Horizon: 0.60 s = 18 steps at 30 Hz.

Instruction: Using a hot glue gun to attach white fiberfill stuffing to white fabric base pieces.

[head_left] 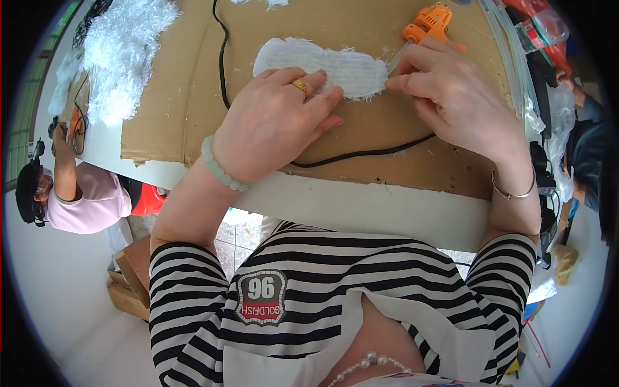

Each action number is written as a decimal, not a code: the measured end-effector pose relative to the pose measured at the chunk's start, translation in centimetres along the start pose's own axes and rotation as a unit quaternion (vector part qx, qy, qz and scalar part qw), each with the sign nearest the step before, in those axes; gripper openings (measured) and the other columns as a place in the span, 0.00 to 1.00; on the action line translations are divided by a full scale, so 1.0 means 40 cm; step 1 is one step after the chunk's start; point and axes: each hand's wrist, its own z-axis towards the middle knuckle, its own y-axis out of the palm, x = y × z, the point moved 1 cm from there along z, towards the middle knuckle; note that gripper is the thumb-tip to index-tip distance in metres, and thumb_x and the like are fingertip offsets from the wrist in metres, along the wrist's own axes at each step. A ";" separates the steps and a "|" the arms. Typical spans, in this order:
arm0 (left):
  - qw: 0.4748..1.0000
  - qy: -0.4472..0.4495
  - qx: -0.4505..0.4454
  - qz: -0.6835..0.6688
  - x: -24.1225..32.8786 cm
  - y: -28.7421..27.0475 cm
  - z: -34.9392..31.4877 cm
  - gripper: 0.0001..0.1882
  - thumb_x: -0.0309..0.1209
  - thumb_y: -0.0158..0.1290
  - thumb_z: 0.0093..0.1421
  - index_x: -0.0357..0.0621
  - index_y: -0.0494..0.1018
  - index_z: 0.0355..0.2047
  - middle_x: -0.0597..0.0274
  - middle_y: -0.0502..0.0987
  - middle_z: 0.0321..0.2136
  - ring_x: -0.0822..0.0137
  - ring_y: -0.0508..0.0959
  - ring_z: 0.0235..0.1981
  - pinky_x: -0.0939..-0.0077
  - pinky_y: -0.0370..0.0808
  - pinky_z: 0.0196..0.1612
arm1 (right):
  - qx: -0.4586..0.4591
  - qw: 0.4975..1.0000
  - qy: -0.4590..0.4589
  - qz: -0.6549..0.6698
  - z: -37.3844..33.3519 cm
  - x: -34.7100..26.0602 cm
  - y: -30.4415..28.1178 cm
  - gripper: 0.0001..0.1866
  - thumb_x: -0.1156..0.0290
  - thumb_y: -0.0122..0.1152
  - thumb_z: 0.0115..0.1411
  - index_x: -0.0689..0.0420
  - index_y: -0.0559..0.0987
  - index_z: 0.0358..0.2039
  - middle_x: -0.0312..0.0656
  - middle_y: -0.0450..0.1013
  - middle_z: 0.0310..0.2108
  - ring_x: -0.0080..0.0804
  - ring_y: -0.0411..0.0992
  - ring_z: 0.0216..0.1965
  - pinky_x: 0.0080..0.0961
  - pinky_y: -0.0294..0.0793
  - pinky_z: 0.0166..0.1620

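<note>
A white, padded fabric strip [322, 61] with rounded ends and frayed edges lies on a cardboard sheet. My left hand [271, 109] rests palm down over its near left part, fingers stretched out across the fabric. At the strip's right end is my right hand [451, 90], fingers curled and fingertips against the frayed edge. Whether anything is pinched there is hard to see. Just beyond that hand lies an orange glue gun [427, 24], partly covered by the fingers. From it a pale, translucent stick [398, 57] slants toward the strip's end.
Cardboard [161, 138] covers much of the white table [361, 209]. A black cable [361, 157] runs across it. Shaggy white material [126, 58] is heaped at the far left. Clear tubes or sticks [509, 58] line the right side. A person in pink [87, 200] is at the left.
</note>
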 end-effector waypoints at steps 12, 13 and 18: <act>0.999 -0.038 -0.039 -0.002 0.011 -0.007 -0.012 0.18 0.35 0.61 0.47 0.45 0.73 0.39 0.59 0.77 0.38 0.58 0.78 0.38 0.70 0.76 0.34 | -0.008 1.000 0.005 -0.009 0.012 -0.017 0.016 0.14 0.85 0.57 0.40 0.64 0.79 0.31 0.42 0.67 0.29 0.40 0.67 0.36 0.33 0.68 0.40; 0.998 -0.041 -0.041 -0.007 0.009 -0.006 -0.012 0.18 0.34 0.61 0.47 0.44 0.73 0.38 0.59 0.77 0.38 0.59 0.78 0.38 0.70 0.76 0.34 | -0.004 1.000 0.003 -0.010 0.012 -0.018 0.016 0.14 0.85 0.57 0.40 0.64 0.79 0.31 0.42 0.67 0.29 0.39 0.67 0.36 0.33 0.68 0.39; 0.998 -0.056 -0.031 -0.005 0.003 -0.007 -0.015 0.17 0.34 0.61 0.47 0.44 0.73 0.37 0.59 0.77 0.36 0.59 0.78 0.38 0.70 0.76 0.34 | -0.010 1.000 0.004 -0.016 0.013 -0.019 0.017 0.13 0.85 0.57 0.40 0.63 0.79 0.30 0.42 0.67 0.28 0.39 0.67 0.35 0.33 0.68 0.39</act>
